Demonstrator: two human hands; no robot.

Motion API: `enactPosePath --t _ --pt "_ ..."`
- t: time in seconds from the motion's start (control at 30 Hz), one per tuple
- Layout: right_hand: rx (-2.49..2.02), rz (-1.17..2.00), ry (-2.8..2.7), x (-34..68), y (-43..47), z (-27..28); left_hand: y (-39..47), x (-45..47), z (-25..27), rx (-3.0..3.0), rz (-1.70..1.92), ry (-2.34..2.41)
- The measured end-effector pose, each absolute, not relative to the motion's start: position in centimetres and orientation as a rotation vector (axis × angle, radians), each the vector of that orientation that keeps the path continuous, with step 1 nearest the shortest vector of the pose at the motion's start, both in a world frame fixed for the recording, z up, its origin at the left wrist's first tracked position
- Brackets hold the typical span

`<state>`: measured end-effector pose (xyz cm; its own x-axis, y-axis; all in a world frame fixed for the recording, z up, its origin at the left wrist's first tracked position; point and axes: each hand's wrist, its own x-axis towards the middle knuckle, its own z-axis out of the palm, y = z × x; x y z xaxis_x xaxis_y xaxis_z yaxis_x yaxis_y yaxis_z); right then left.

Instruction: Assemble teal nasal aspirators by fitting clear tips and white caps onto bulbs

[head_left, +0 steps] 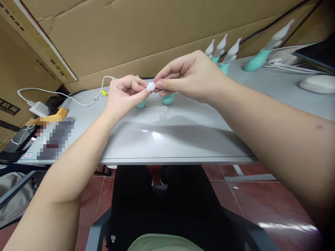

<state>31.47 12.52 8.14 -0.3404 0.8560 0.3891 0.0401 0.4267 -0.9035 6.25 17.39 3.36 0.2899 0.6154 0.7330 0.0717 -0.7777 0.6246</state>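
Both of my hands meet above the middle of the desk around a small white soft-looking piece (150,86). The thumb and fingers of my left hand (124,92) pinch it from the left. My right hand (193,78) is closed at its right side, fingertips pressed together on its edge. Behind my left fingers shows a teal bulb (141,104), partly hidden. A second teal bulb (168,99) peeks out below my right fingers. Just in front of it, a small clear plastic cup-like part (163,111) rests on the desk.
Several teal bulb aspirators with white tips, one large (258,60), stand at the back right. A white mouse (318,84) sits far right. A charger (39,108) with a white cable lies left, near a blurred dark item (56,137). Cardboard (117,35) walls the back.
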Motion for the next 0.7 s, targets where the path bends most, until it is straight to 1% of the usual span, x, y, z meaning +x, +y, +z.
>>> enactPosePath --t 0.17,0.47,0.7 --pt "-0.776 1.065 -1.703 31.5 12.8 7.8 16.5 6.7 3.7 2.029 1.524 0.666" --pt "-0.691 1.273 -1.634 31.8 13.4 7.2 15.9 6.6 3.9 2.071 1.439 0.76" --pt "-0.669 1.281 -1.614 31.5 13.4 6.5 16.7 6.1 3.5 2.02 1.362 0.789"
